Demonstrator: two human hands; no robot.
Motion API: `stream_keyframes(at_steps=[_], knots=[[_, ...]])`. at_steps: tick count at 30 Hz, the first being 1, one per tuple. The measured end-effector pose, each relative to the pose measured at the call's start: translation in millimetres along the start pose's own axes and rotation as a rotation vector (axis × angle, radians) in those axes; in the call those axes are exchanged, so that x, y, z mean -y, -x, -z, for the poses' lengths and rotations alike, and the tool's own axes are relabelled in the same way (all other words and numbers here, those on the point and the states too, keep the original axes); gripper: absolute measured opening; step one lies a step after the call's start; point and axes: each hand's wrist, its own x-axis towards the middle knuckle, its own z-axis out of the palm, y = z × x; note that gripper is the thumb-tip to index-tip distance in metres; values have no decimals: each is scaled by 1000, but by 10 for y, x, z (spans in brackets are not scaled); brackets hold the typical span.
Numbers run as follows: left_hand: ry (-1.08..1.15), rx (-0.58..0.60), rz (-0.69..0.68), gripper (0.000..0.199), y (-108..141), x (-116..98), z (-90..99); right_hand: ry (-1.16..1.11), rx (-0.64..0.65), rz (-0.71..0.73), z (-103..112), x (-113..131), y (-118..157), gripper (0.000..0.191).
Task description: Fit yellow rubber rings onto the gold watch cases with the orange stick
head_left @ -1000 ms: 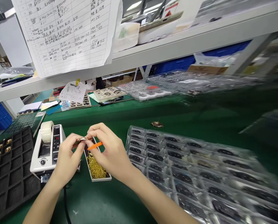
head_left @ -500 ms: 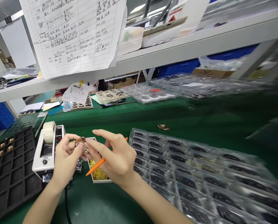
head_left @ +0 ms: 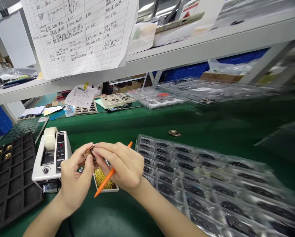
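My left hand (head_left: 75, 177) is closed on a small copper-coloured metal part (head_left: 89, 154), its thumb and fingers at the rim. My right hand (head_left: 125, 166) touches the same part with its fingertips from the right, and an orange pen-like tool (head_left: 105, 182) is held slanting across its palm. Beneath the hands stands a small white box (head_left: 112, 190) with yellow pieces in it, partly hidden. Whether the right fingertips pinch anything small is hidden.
A white tape dispenser (head_left: 64, 144) stands left, beside a black compartment tray (head_left: 16, 184) with gold parts. Clear plastic trays (head_left: 187, 171) of dark parts spread at the right. Another metal piece (head_left: 174, 133) lies behind them. A shelf (head_left: 162, 56) with hanging paper crosses above.
My right fingers, raised and spread before, have come down onto the metal part. My left hand has turned and shifted slightly right, and the orange tool has tilted a little. The view has shifted slightly.
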Motion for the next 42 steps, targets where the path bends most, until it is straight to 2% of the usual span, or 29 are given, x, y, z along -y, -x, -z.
stream_keyframes(at_steps=[5,9,12,15,19,22,25,28,30,32,35,37,42], knots=[[-17,-8,-33,26,-12,-9,-2,1,14,44,2,-21,5,11],[-69,-14,-136,27,-14,-8,-3,4,15,54,14,-9,8,12],[-115,-23,-218,29,-9,-6,-3,10,11,47,21,7,12,12],[-122,-26,-226,29,-5,-8,-4,-7,-5,9,14,19,18,12],[-94,-18,-157,27,-8,-23,-4,-27,-18,-28,-19,31,28,15],[-2,22,-24,22,-52,-32,2,-52,-1,-80,-26,49,13,19],[203,49,168,7,-149,-27,27,-162,38,-253,34,56,-35,16],[378,79,305,19,-259,-4,69,-268,103,-453,143,10,-95,4],[445,118,350,22,-309,15,98,-325,191,-523,202,-49,-126,7],[482,162,362,21,-331,31,120,-424,349,-521,229,-109,-141,9],[477,225,348,15,-329,34,143,-589,569,-434,220,-161,-136,10],[439,250,339,13,-322,21,157,-616,604,-375,201,-162,-122,13],[342,251,309,16,-319,-17,180,-543,577,-272,163,-95,-92,17]])
